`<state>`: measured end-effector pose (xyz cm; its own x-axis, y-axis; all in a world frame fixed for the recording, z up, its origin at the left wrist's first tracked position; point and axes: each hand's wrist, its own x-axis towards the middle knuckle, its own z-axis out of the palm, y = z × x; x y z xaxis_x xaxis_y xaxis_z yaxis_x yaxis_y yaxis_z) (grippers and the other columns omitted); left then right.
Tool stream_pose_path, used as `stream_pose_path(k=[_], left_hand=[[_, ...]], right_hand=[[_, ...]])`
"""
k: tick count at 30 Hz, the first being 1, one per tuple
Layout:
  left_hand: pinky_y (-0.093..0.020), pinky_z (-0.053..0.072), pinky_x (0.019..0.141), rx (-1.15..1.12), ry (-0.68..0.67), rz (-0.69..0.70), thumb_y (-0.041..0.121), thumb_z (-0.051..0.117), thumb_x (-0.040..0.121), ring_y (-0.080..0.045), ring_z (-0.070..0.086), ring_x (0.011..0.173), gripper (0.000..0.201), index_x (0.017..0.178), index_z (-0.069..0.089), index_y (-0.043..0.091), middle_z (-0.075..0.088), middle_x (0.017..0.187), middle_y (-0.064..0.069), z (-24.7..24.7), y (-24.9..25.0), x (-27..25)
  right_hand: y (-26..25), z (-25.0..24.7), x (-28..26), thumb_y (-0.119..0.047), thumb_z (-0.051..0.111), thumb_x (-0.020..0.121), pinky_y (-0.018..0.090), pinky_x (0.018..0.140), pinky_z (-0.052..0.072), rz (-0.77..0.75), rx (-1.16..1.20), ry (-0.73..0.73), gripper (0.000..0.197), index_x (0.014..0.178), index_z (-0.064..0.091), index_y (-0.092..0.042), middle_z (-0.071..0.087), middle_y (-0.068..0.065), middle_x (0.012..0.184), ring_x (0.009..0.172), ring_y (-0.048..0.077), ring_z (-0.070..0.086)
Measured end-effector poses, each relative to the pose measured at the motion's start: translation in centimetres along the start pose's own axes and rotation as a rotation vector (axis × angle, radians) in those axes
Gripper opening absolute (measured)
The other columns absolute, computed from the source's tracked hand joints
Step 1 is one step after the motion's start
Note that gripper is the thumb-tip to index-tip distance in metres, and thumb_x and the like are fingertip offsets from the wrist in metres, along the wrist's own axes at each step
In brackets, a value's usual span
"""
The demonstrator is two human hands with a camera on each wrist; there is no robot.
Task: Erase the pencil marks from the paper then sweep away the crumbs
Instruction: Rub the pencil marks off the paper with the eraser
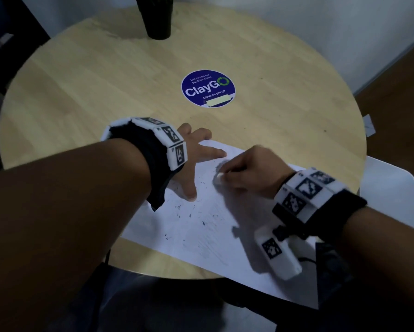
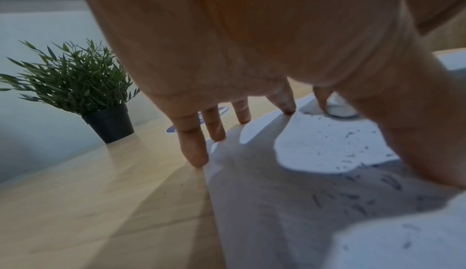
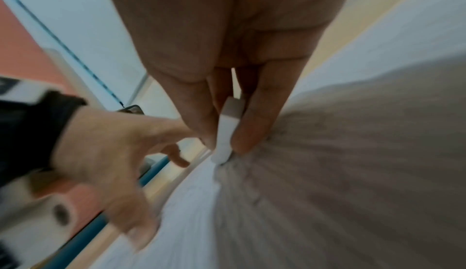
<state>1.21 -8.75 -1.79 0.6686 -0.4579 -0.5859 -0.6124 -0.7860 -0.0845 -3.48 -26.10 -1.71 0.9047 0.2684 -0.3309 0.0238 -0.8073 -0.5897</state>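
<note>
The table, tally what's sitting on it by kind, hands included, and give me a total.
Sheets of paper: 1
Erasers: 1, pinched in the right hand
Potted plants: 1
Round blue stickers: 1
Hands: 2, the left hand spread flat on the paper
Eraser crumbs: too many to count
Total: 6

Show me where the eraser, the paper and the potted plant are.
eraser point(image 3: 228, 131): right wrist view, on its white side between the pinching fingers.
paper point(image 1: 201, 226): head view, on its bare middle.
potted plant point(image 2: 111, 122): left wrist view, on its black pot.
</note>
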Motion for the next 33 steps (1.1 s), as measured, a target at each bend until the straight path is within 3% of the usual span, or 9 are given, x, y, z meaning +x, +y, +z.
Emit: stream_pose_path(k=[6, 10, 14, 16, 18, 21, 25, 29, 33], left_hand=[[-0.045, 0.036, 0.103, -0.006, 0.025, 0.008, 0.058, 0.074, 0.062, -0.030, 0.015, 0.134, 0.112, 0.147, 0.000, 0.054, -0.004, 0.153, 0.008, 0.1, 0.0, 0.0], [-0.040, 0.036, 0.098, -0.073, 0.064, -0.028, 0.051, 0.077, 0.066, -0.030, 0.015, 0.138, 0.109, 0.150, 0.008, 0.049, -0.010, 0.156, 0.003, 0.1, 0.4, -0.6], [-0.033, 0.043, 0.085, -0.122, 0.271, -0.001, 0.042, 0.075, 0.074, -0.022, 0.021, 0.138, 0.079, 0.141, 0.034, 0.042, 0.001, 0.152, 0.003, 0.5, 0.3, -1.9], [-0.038, 0.043, 0.096, -0.062, 0.273, 0.041, 0.042, 0.068, 0.082, -0.021, 0.022, 0.136, 0.066, 0.140, 0.037, 0.039, 0.016, 0.149, 0.003, 0.9, 0.0, -2.2], [-0.040, 0.037, 0.106, -0.087, 0.136, 0.049, 0.048, 0.066, 0.082, -0.019, 0.019, 0.138, 0.078, 0.148, 0.026, 0.038, 0.016, 0.150, 0.006, 1.5, -0.3, -2.4], [-0.039, 0.033, 0.111, -0.124, -0.002, 0.038, 0.053, 0.070, 0.075, -0.012, 0.003, 0.143, 0.102, 0.153, 0.005, 0.040, -0.004, 0.154, 0.014, 2.1, -0.7, -2.9], [-0.036, 0.034, 0.110, -0.097, 0.018, 0.066, 0.058, 0.072, 0.070, -0.013, 0.004, 0.143, 0.108, 0.152, 0.005, 0.040, -0.003, 0.153, 0.014, 2.1, -0.9, -2.8], [-0.037, 0.033, 0.111, -0.068, 0.003, 0.100, 0.057, 0.074, 0.067, -0.015, 0.007, 0.141, 0.111, 0.151, 0.003, 0.042, -0.004, 0.151, 0.015, 2.1, -1.3, -2.7], [-0.037, 0.033, 0.111, -0.050, 0.015, 0.116, 0.057, 0.076, 0.064, -0.016, 0.008, 0.139, 0.115, 0.151, 0.003, 0.042, -0.005, 0.148, 0.016, 2.3, -1.6, -2.5]], right_hand=[[-1.2, 1.3, -1.0, -0.035, 0.069, 0.082, 0.019, 0.072, 0.046, -0.076, -0.080, -0.166, 0.013, 0.089, 0.077, -0.028, 0.056, -0.024, 0.048, 0.057, -0.006, 0.053], [0.0, 0.2, 0.4, -0.036, 0.073, 0.080, 0.015, 0.067, 0.041, 0.004, 0.006, -0.061, 0.012, 0.089, 0.077, -0.031, 0.058, -0.028, 0.051, 0.056, -0.013, 0.053], [0.4, 0.0, 1.1, -0.033, 0.073, 0.081, 0.021, 0.078, 0.049, 0.013, 0.039, -0.019, 0.015, 0.095, 0.077, -0.032, 0.073, -0.016, 0.082, 0.077, -0.001, 0.064], [0.7, -0.3, 1.5, -0.031, 0.072, 0.082, 0.024, 0.083, 0.050, 0.033, 0.059, 0.027, 0.014, 0.095, 0.077, -0.032, 0.075, -0.006, 0.091, 0.086, 0.009, 0.067], [0.9, -0.5, 1.7, -0.030, 0.072, 0.082, 0.027, 0.083, 0.051, 0.048, 0.099, 0.042, 0.012, 0.092, 0.077, -0.032, 0.075, -0.004, 0.090, 0.086, 0.011, 0.068], [0.9, -0.8, 1.8, -0.030, 0.073, 0.081, 0.022, 0.077, 0.050, 0.045, 0.136, 0.012, 0.012, 0.092, 0.078, -0.030, 0.075, -0.006, 0.086, 0.077, 0.005, 0.065], [0.7, -0.2, 1.6, -0.029, 0.071, 0.082, 0.021, 0.078, 0.048, 0.027, 0.091, 0.029, 0.013, 0.093, 0.078, -0.030, 0.073, -0.011, 0.083, 0.075, 0.001, 0.061], [-0.2, 0.8, 0.8, -0.030, 0.071, 0.081, 0.013, 0.071, 0.042, -0.047, 0.011, -0.067, 0.008, 0.086, 0.076, -0.034, 0.065, -0.023, 0.068, 0.067, -0.010, 0.056], [0.5, -0.6, 1.4, -0.029, 0.070, 0.082, 0.011, 0.067, 0.042, 0.030, 0.009, 0.063, 0.012, 0.091, 0.077, -0.031, 0.067, -0.022, 0.073, 0.062, -0.010, 0.055]])
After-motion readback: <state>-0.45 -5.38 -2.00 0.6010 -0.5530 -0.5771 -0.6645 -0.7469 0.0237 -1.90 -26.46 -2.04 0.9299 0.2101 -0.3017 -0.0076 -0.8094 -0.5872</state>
